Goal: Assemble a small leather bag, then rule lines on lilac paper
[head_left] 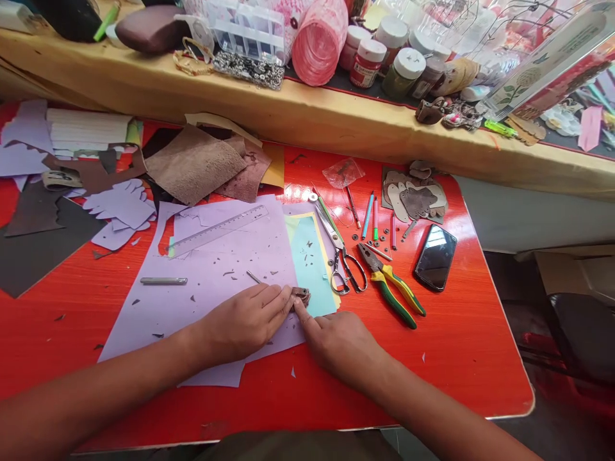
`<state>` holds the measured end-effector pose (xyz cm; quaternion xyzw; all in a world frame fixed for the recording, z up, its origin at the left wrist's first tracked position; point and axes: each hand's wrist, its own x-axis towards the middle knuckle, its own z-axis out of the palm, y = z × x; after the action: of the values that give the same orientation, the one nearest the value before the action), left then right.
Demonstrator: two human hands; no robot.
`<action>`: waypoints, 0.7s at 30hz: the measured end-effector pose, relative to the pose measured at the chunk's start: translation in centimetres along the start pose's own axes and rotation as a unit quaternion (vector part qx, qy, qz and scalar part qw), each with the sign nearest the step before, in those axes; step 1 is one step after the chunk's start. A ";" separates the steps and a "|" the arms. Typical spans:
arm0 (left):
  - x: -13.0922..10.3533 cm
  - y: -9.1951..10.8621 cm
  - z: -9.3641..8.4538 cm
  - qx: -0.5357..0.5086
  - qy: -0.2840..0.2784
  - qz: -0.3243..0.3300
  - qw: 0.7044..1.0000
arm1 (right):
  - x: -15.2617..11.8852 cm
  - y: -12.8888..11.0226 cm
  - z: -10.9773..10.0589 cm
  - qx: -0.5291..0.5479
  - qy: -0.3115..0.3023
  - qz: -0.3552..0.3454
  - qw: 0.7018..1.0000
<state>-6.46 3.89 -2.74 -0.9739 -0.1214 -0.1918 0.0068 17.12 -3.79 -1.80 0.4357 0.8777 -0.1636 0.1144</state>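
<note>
Both of my hands meet over the right side of a purple paper sheet (250,237). Between their fingertips is a small brown leather piece (301,294) with a dark round fitting on it. My left hand (245,320) pinches its left end, fingers pressed together. From the lower right, my right hand (341,342) presses its index finger and thumb against the same piece; its other fingers are curled under. A thin metal rod (253,276) lies just beyond my left knuckles. My fingers cover much of the leather piece.
Scissors (339,246), green-yellow pliers (391,285) and a phone (435,257) lie to the right. A clear ruler (218,232) and a grey metal tube (163,280) rest on the paper. Leather sheets (195,163) are piled behind. Jars (368,63) stand on the raised shelf.
</note>
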 end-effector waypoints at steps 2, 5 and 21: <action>0.3 0.0 0.0 0.007 0.010 0.012 1.000 | 0.0 -0.1 0.2 0.001 -0.002 0.003 1.000; 0.4 0.0 -0.1 0.022 0.006 0.012 1.000 | 0.1 -0.2 0.5 0.003 0.007 0.002 1.000; -0.3 -0.1 0.7 -0.086 0.042 -0.083 0.992 | 0.2 0.6 1.9 0.301 0.310 0.048 0.900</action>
<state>-6.51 3.96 -3.55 -0.9487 -0.1841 -0.2418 -0.0873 17.56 -4.03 -3.76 0.5194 0.7557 -0.2710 -0.2929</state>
